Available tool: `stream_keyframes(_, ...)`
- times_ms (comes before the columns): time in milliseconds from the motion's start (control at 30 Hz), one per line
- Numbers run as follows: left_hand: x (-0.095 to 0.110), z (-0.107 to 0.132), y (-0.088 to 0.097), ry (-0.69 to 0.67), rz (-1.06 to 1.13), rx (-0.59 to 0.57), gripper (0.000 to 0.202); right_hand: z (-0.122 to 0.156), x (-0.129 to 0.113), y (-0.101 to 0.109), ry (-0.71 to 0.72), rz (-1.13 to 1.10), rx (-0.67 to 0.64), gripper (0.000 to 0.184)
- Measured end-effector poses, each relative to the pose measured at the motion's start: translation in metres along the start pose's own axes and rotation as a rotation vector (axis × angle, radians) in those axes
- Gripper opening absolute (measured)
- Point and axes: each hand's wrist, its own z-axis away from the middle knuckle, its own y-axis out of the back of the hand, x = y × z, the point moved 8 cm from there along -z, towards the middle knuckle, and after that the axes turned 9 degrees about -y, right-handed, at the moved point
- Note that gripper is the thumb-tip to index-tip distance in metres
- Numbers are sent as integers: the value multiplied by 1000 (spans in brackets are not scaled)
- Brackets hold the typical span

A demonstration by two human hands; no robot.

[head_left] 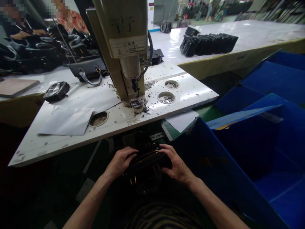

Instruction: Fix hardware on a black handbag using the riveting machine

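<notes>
Below the front edge of the white machine table (71,140), both my hands hold a small black bag (145,163) with gold trim over my lap. My left hand (120,163) grips its left end with curled fingers. My right hand (175,163) wraps over its right end. Above them stands a beige press machine (124,47) whose metal head (137,104) rests on the table among dark scraps.
A blue plastic crate (262,149) stands close on my right. On the table lie a white paper sheet (66,121), a black pouch (56,90) and a dark handbag (89,71). A row of black bags (207,44) sits on the far table. Other people work at back left.
</notes>
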Motion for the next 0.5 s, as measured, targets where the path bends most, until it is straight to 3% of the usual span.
stream_keyframes(133, 6, 6, -12, 7, -66, -99, 24, 9, -3, -1, 4, -107, -19, 63)
stream_keyframes(233, 7, 11, -24, 28, -95, -201, 28, 14, -3, 7, -32, -184, -10, 65)
stream_keyframes(367, 4, 16, -34, 68, -93, -285, 32, 12, 0, 2, -51, -136, -96, 95)
stream_keyframes(500, -4, 15, -34, 145, -133, -237, 31, -6, 13, -18, -103, -134, -185, 118)
